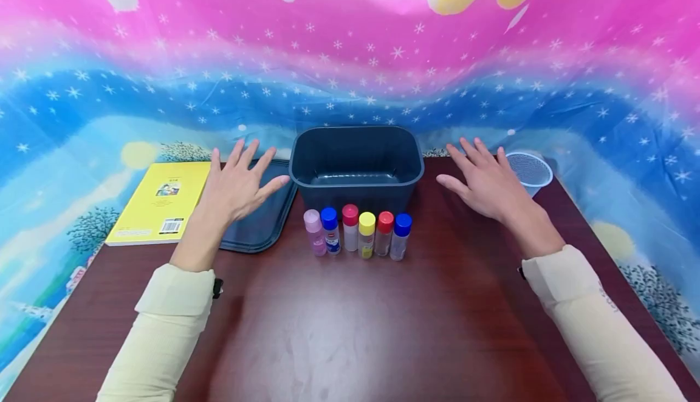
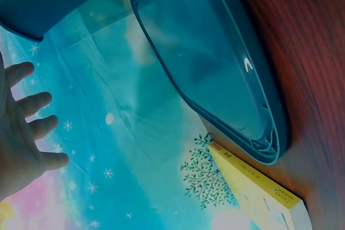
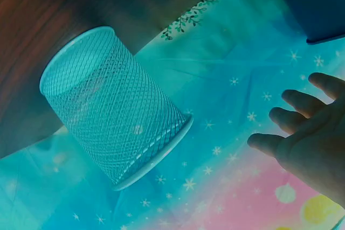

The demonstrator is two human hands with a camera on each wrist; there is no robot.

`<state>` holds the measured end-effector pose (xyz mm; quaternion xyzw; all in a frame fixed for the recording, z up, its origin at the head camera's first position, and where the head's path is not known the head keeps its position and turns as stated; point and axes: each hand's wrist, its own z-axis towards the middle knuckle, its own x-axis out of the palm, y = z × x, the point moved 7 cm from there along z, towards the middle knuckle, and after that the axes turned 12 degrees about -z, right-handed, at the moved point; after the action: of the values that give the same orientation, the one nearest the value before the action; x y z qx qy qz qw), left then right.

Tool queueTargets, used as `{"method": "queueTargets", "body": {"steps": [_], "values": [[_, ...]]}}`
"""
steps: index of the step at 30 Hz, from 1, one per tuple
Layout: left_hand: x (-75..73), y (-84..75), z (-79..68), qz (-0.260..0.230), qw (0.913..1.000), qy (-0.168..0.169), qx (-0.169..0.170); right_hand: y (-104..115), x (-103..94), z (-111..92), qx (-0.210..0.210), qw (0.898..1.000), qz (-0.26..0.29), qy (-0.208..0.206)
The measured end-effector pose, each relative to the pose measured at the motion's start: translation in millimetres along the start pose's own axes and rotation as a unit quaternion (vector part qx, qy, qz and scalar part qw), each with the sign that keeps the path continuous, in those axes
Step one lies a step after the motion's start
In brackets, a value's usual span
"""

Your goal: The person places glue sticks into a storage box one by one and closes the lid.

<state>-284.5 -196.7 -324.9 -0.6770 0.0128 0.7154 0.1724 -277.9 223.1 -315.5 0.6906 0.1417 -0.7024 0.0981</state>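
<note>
My left hand [image 1: 232,189], fingers spread and holding nothing, is held over the dark lid [image 1: 257,232] beside the yellow book [image 1: 144,201]. My right hand [image 1: 483,183] also has its fingers spread, with nothing in it, between the dark plastic bin [image 1: 355,194] and a white mesh pen holder [image 1: 530,170]. The bin stands upright without a lid on it, at the back middle of the table. In front of it several small capped bottles stand in a row: a pink one [image 1: 315,235], blue-capped ones, red-capped ones and a yellow-capped one [image 1: 366,238].
A patterned pink and blue cloth [image 1: 350,56] hangs behind and along both sides of the dark wooden table [image 1: 339,329]. The book lies flat at the left, its corner close to the lid. The pen holder stands upright near the right back corner.
</note>
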Motion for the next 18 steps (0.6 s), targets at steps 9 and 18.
{"method": "queueTargets", "body": {"steps": [9,18], "values": [[2.2,-3.7,0.3,-0.069,0.9972,-0.025,0.016,10.6,-2.5,-11.1,-0.015,0.999,0.041,-0.029],[13.2,-8.3,5.3,-0.181,0.9831,-0.023,0.016,24.5,-3.8,-23.9,-0.045,0.990,0.117,-0.062]]}}
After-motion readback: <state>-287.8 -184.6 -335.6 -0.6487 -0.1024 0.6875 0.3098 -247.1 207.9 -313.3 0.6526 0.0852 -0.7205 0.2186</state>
